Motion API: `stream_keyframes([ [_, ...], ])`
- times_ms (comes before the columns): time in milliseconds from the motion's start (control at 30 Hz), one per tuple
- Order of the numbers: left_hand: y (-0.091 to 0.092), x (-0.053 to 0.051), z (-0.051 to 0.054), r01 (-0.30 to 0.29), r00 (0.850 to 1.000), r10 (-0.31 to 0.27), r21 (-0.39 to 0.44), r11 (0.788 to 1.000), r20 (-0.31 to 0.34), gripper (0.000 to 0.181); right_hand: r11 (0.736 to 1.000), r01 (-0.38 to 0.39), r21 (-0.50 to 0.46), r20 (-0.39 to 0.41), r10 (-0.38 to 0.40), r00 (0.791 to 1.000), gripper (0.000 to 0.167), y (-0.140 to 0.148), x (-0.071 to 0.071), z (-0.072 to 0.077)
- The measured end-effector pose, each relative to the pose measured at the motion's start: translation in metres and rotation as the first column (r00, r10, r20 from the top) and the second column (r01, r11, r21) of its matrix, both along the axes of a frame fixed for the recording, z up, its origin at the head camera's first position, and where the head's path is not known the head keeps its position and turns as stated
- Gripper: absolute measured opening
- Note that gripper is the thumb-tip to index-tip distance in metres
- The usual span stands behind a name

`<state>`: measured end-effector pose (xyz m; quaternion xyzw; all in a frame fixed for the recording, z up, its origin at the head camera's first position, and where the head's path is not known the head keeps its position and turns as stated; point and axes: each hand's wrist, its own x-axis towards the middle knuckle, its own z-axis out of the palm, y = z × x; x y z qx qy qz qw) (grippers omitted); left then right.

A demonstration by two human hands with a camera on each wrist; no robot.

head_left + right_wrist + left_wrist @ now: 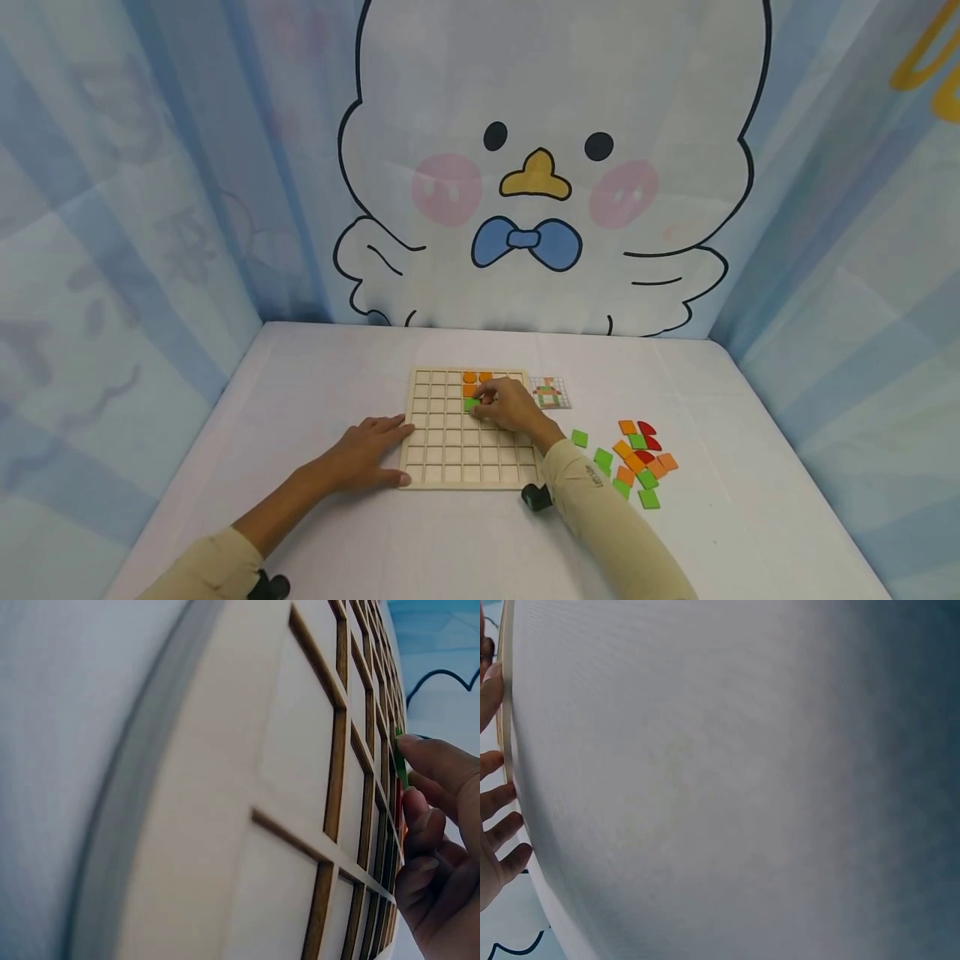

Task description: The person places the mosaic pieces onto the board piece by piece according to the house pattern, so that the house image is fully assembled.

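Grip of the right hand [513, 406] is clamped on a green tile [401, 761] over the far half of the grid board [467, 455], set toward the worktop's [315, 375] far edge, while the left hand [367, 452], fingers spread, touches the board's left edge. Good placement likely calls for squaring the tile to its cell, lowering it flat, and checking the pattern card [551, 392] by the board's far right corner.

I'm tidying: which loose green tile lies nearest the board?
The leftmost loose green tile, beside the right sleeve; the other loose ones sit farther right of the board.
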<state>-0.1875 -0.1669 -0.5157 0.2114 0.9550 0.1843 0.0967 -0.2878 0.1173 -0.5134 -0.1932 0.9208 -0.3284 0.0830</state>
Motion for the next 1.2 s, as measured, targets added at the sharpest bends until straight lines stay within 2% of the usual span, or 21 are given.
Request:
stream_keyframes([
  [833,0.0010,-0.0004,-0.0024,-0.010,1.000,0.010,0.000,1.000,-0.004,0.080,1.000,0.016,-0.007,-0.005,-0.016,1.000,0.020,-0.0038,-0.0006,-0.0012],
  [1200,0.0003,0.0022,0.0028,0.003,1.000,-0.003,-0.005,1.000,-0.008,0.081,1.000,0.029,0.013,-0.005,-0.029,1.000,0.020,-0.0051,-0.0007,-0.0006],
])
